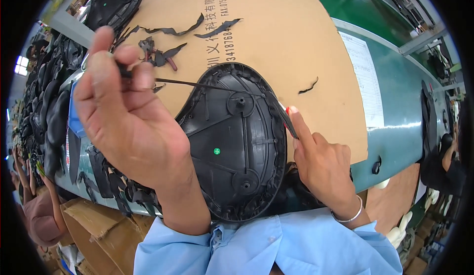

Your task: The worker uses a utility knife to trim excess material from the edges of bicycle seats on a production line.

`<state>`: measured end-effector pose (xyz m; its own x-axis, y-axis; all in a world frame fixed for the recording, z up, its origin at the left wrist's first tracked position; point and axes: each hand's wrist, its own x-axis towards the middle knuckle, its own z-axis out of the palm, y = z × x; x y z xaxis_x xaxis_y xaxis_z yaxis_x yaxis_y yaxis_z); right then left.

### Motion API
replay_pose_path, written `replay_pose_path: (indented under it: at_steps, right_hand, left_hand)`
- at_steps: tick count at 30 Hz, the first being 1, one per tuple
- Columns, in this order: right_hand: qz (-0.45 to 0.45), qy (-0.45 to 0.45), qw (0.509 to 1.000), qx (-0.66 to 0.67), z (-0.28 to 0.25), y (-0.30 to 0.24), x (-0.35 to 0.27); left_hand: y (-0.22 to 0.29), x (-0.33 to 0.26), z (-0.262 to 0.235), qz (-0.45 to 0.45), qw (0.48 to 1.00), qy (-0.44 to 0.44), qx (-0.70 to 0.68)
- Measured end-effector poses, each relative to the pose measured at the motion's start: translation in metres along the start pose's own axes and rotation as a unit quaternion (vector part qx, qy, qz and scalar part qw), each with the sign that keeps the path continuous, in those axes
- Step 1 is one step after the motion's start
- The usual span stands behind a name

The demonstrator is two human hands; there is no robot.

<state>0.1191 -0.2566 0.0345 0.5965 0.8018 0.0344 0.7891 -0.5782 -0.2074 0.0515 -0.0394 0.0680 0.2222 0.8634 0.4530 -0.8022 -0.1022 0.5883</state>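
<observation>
In front of me lies a black seat-shaped plastic shell [224,127], underside up, with a green round sticker and black covering material folded over its rim. My left hand [131,102] is raised at the left, slightly blurred, its fingers closed on a thin black strip [185,82]. The strip runs taut from there to the shell's upper right rim. At that rim my right hand [318,161] is closed on a slim tool [287,111] with a red part and a pale tip. The fingers hide most of the tool, so I cannot tell its kind.
Under the shell is a cardboard sheet [296,38] on a green table [405,107]. Black offcuts [173,31] lie scattered at the upper left. Another black shell [113,1] sits at the far left, above a heap of black pieces [44,112]. A paper sheet [363,77] is at the right.
</observation>
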Motion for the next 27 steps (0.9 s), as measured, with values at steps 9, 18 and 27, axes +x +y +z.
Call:
replay_pose_path:
  at_steps: [9, 18, 27]
  right_hand:
    - [0.004, 0.018, 1.0, 0.009, -0.001, 0.023, 0.001]
    - [0.04, 0.063, 0.871, 0.485, 0.008, 0.029, 0.014]
    - [-0.168, 0.001, 0.953, 0.25, 0.023, 0.041, 0.016]
  left_hand:
    - [-0.018, 0.016, -0.038, -0.103, 0.762, -0.266, 0.581]
    - [0.054, 0.007, -0.093, -0.493, 0.751, -0.142, 0.417]
    - [0.078, -0.03, -0.079, -0.361, 0.791, -0.081, 0.487]
